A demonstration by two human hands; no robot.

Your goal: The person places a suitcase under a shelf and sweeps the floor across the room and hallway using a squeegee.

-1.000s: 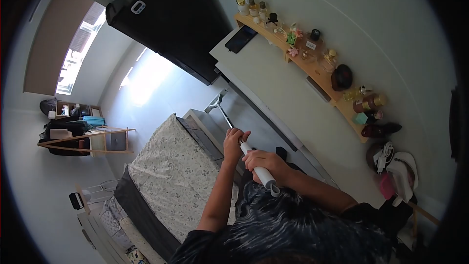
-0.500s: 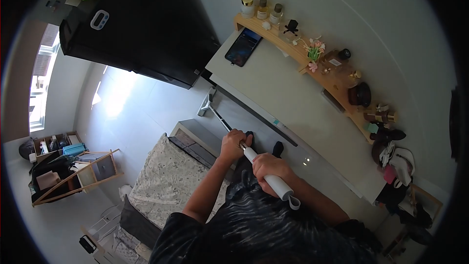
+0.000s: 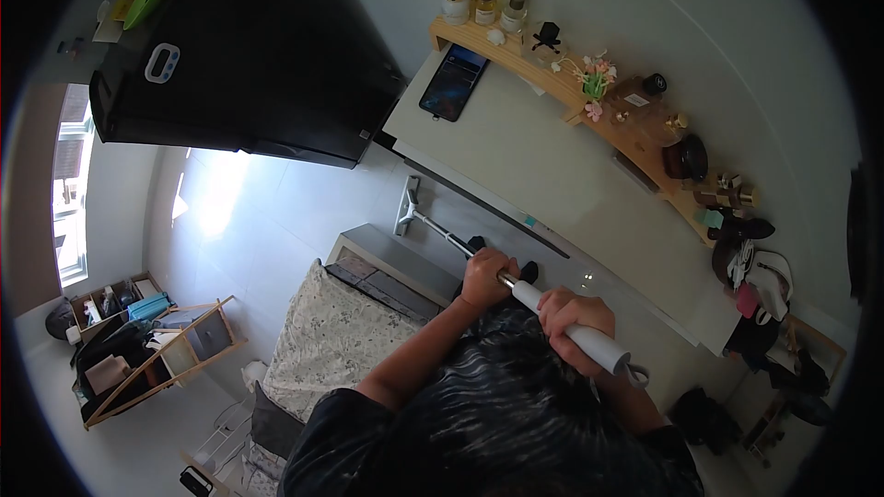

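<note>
A mop (image 3: 444, 233) with a thin metal pole and a thick white handle runs diagonally from the floor up to my body. My left hand (image 3: 488, 279) is wrapped round the metal pole just below the white part. Higher up, my right hand (image 3: 575, 322) grips the white handle, whose looped end sticks out past it. The flat mop head (image 3: 407, 206) lies on the pale floor (image 3: 285, 212), between the bed's foot end and the white desk. My feet, in dark coverings, show partly beyond the pole.
A white desk (image 3: 516, 147) holds a phone (image 3: 453, 83) and a wooden shelf (image 3: 516, 63) with bottles. The black fridge (image 3: 267, 46) stands beyond it. A bed (image 3: 336, 331) is at lower left, with a wooden rack (image 3: 175, 350) farther left.
Both hands and the handle have moved right in view, closer to the desk. The mop head has shifted slightly right. The view has turned, so the fridge and window sit farther left.
</note>
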